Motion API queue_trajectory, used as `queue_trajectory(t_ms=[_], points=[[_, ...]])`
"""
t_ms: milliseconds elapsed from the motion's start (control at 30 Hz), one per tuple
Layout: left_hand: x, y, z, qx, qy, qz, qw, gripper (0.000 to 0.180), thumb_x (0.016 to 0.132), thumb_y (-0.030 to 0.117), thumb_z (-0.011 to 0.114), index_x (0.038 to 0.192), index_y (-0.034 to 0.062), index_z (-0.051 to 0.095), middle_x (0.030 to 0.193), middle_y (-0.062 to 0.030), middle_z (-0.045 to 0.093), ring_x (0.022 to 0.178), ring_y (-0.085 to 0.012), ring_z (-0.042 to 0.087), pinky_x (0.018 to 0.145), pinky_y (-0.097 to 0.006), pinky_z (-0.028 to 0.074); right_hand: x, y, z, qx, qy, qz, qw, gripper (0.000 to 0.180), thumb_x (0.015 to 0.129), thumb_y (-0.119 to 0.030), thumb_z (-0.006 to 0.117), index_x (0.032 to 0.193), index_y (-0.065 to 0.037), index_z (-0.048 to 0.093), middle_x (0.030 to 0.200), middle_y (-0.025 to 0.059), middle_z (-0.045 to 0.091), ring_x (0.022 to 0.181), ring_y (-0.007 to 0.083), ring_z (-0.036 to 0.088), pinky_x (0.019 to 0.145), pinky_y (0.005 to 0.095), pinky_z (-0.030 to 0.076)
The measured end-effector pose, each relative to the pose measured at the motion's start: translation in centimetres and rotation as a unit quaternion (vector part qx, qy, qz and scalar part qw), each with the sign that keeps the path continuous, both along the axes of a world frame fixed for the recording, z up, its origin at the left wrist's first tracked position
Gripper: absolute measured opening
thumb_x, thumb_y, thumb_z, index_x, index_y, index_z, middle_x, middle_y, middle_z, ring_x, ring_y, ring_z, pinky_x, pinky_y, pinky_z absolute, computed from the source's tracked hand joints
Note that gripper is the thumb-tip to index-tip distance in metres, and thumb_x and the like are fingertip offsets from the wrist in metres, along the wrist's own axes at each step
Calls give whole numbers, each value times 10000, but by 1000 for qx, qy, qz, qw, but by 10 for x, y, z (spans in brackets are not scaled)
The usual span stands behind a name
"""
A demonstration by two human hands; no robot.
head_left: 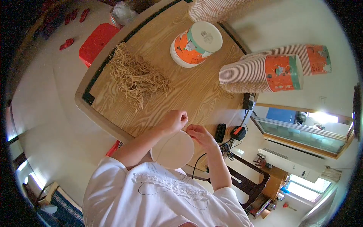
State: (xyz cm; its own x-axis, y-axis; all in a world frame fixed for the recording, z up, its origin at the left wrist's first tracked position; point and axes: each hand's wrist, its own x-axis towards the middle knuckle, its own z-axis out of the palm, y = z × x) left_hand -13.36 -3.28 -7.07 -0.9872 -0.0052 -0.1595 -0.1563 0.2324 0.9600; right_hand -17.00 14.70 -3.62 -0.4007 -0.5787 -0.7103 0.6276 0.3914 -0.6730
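Note:
A white round paper bucket point(172, 152) is at the table's near edge, close to my body, its pale round face toward me. A thin tan cord point(162, 148) curves across that face and runs up to my hands. My left hand point(176, 120) is closed in a pinch on the cord above the bucket's far rim. Beside it, the fingertips of my right hand point(200, 135) are also pinched, at the rim's right side, on the cord. The exact grip points are too small to make out. A tangled heap of tan cords point(138, 77) lies farther left on the table.
On the wood-grain table point(151, 118), an orange and green paper bucket point(189, 47) stands upside down. Long nested stacks of such buckets point(261, 73) lie at the right. A black power strip with cables point(237, 132) sits by the right edge. A red stool point(97, 43) stands beyond the left edge.

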Motion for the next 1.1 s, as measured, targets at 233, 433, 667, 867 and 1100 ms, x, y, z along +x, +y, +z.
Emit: queue_trajectory(t_ms=[233,433,667,867,1100], points=[[14,-13,56,191,-48,-12,980,297,828,92,576,1111,82,488,735,-44,624,610,-90,544,561,-270,438,29,-1,40,78,285,-101,950,75,834,-67,569,884,-13,551,883,31,582,842,116,533,762,249,442],[32,-10,103,220,32,-132,966,389,841,55,528,1214,88,424,919,-90,621,850,-160,589,762,-302,465,72,-31,61,-184,116,-210,953,479,789,-50,626,1204,-43,388,1198,79,459,1146,197,437,960,345,374],[57,-36,100,34,41,5,999,461,756,107,628,1187,95,468,917,-100,620,735,-256,606,705,-355,483,93,-2,88,-152,-33,-268,951,110,899,-138,499,991,-78,508,652,-19,453,530,74,435,580,252,440],[76,-63,35,-176,-116,-145,967,344,754,220,591,1052,50,572,826,-179,620,753,-333,605,671,-419,473,92,34,64,3,29,-294,955,136,903,-189,514,877,-61,551,555,-44,362,465,45,333,471,198,345],[98,-54,76,-82,50,-26,995,365,837,143,468,1195,78,489,1001,-195,587,897,-341,573,756,-397,464,78,47,10,-43,53,-371,926,167,873,-194,554,914,-34,571,704,6,572,542,73,518,491,204,424]])
